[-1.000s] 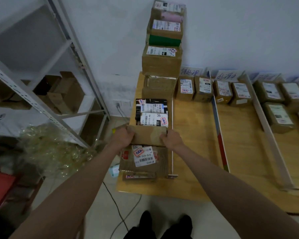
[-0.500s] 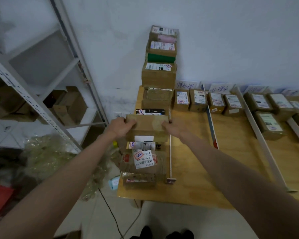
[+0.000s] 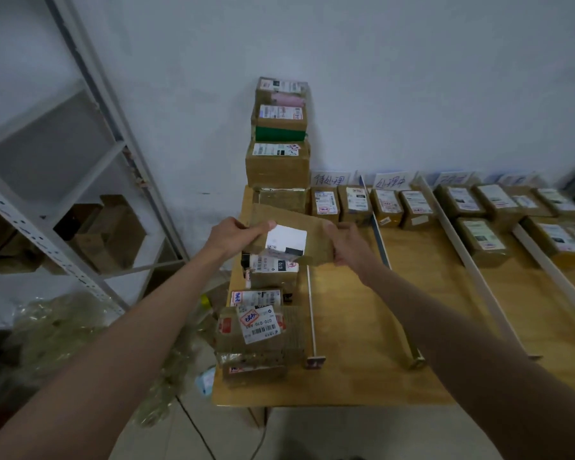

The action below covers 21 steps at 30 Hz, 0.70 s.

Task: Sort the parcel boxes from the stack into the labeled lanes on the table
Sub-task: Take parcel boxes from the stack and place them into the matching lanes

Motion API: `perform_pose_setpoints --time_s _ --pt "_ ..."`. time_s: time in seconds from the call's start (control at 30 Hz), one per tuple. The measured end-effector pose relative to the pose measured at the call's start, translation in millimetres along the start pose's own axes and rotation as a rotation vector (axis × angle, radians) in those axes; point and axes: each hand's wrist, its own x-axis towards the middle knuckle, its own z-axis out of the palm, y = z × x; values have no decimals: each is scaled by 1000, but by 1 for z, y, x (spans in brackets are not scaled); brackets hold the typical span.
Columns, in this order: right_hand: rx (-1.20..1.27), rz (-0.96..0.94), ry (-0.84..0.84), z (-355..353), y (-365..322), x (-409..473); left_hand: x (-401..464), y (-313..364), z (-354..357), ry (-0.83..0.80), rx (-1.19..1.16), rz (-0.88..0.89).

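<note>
Your grip is two-handed: your left hand [image 3: 228, 234] holds the left end of a brown parcel box [image 3: 289, 239], thumb across its top face, and your right hand [image 3: 347, 244] clasps the right end with curled fingers. You hold the box in the air, tilted, its white label [image 3: 287, 240] facing up, above the leftmost strip of the wooden surface [image 3: 362, 327]. Beneath it lie more labelled parcels [image 3: 258, 322] in a row toward the near edge. Behind it, against the wall, a tall stack of boxes [image 3: 279, 134] rises, a green box [image 3: 279, 133] partway up. A white divider rail [image 3: 311, 313] runs just right of the near parcels. To your right, further rails separate lanes headed by handwritten lane signs [image 3: 390, 181], with sorted parcels [image 3: 356, 202] at their far ends. A metal shelf rack [image 3: 90, 154] stands at left.
</note>
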Motion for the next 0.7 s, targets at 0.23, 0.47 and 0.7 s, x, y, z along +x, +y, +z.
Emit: perform_pose_setpoints --time_s 0.23,0.47,0.7 --pt "-399 -242 -58 -11 21 1 8 15 14 -65 -137 -161" --pt "-255 -119 -71 -27 27 4 7 22 16 -168 -72 -29" --pt "-291 -14 -194 -36 24 -3 17 41 30 -109 -48 101"
